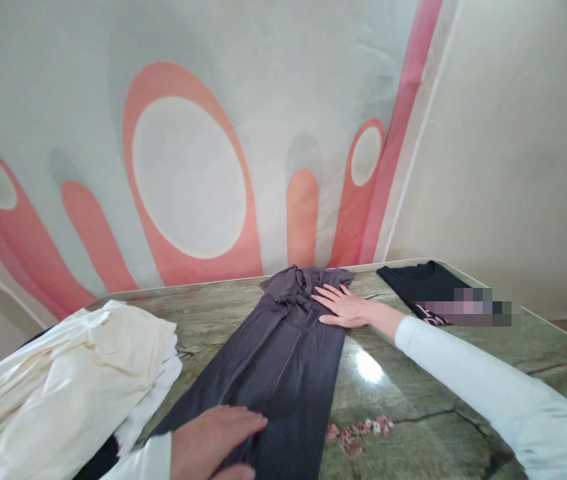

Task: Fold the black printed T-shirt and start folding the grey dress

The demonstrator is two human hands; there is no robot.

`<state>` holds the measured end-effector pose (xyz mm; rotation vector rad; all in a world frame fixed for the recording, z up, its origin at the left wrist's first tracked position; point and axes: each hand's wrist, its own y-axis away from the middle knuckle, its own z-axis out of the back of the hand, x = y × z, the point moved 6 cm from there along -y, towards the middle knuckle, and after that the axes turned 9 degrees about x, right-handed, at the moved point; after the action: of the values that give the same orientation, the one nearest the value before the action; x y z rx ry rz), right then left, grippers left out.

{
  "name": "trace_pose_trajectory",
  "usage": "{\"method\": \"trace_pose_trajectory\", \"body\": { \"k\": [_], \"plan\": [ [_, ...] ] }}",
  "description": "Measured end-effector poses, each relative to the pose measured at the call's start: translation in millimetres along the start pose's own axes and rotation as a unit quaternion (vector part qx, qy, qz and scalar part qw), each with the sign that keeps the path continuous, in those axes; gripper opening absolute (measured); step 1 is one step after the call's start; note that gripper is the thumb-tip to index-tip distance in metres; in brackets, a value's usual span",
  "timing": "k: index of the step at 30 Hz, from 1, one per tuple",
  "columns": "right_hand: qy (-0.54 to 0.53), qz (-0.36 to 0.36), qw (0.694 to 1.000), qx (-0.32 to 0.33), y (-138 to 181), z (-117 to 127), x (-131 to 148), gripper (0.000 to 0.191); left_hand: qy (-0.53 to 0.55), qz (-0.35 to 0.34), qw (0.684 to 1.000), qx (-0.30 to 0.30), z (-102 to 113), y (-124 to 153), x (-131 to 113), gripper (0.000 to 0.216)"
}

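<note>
A long dark grey garment (283, 360), which looks like a dress, lies lengthwise across the table, its bunched, lighter-toned top part near the far edge. My right hand (340, 307) rests flat on its right side, just below the gathered part, with fingers spread. Nearer to me, my left hand (218, 437) is over the lower left part of the cloth, fingers stretched out and thumb apart. Whether the left palm touches the fabric I cannot tell. The garment's lower end runs out of the picture at the bottom.
A pile of cream and white clothes (78, 380) lies at the left, with dark cloth under it. A folded black T-shirt (418, 283) with a pink print lies at the far right. The glossy table (413, 380) has a printed blossom pattern and meets a decorated wall panel (273, 100).
</note>
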<state>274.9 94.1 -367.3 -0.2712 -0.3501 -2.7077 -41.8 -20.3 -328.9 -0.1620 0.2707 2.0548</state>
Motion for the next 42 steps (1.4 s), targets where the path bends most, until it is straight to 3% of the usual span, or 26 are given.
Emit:
{"method": "trace_pose_trajectory", "body": {
  "k": [3,6,9,12,15,20,25,27,29,32,35,37,40,42],
  "plan": [
    [0.016,0.04,0.999,0.0,-15,8,-6,0.074,0.028,-0.02,0.999,0.002,20,-42,13,0.043],
    [0.032,0.051,0.998,-0.02,-16,13,-6,0.073,-0.073,0.004,0.997,-0.017,17,-68,29,0.058],
    [0.027,-0.02,0.996,-0.081,-4,10,-2,0.071,-0.138,0.039,0.989,-0.034,1,-67,47,0.063],
    [-0.02,-0.12,0.986,-0.116,17,-9,15,0.069,-0.158,0.055,0.984,-0.063,-13,-53,54,0.059],
    [-0.033,-0.115,0.987,-0.105,35,-30,52,0.069,-0.165,0.095,0.978,-0.089,-21,-44,51,0.054],
    [-0.026,-0.092,0.992,-0.079,56,-40,77,0.07,-0.146,0.159,0.972,-0.091,-32,-35,26,0.054],
    [-0.024,-0.05,0.998,-0.042,71,-37,58,0.065,-0.112,0.201,0.968,-0.095,-49,-24,-31,0.064],
    [-0.033,-0.038,0.998,-0.022,81,-39,48,0.064,-0.095,0.195,0.974,-0.069,-56,-19,-54,0.068],
    [-0.041,-0.024,0.999,-0.006,91,-40,43,0.063,-0.07,0.191,0.979,-0.026,-57,-12,-67,0.059],
    [-0.052,-0.015,0.999,0.0,106,-41,42,0.062,-0.015,0.155,0.987,0.047,-40,-8,-66,0.052],
    [-0.061,-0.017,0.998,-0.028,113,-34,51,0.06,0.03,0.129,0.988,0.075,2,-28,-43,0.048],
    [-0.059,-0.009,0.997,-0.054,109,-23,62,0.054,0.018,0.12,0.99,0.074,34,-63,-20,0.044],
    [-0.049,0.028,0.995,-0.08,88,-1,80,0.044,0.023,0.106,0.993,0.038,76,-139,15,0.034],
    [-0.045,0.047,0.993,-0.096,66,12,86,0.038,0.05,0.162,0.986,0.004,93,-190,43,0.026]
  ]
}}
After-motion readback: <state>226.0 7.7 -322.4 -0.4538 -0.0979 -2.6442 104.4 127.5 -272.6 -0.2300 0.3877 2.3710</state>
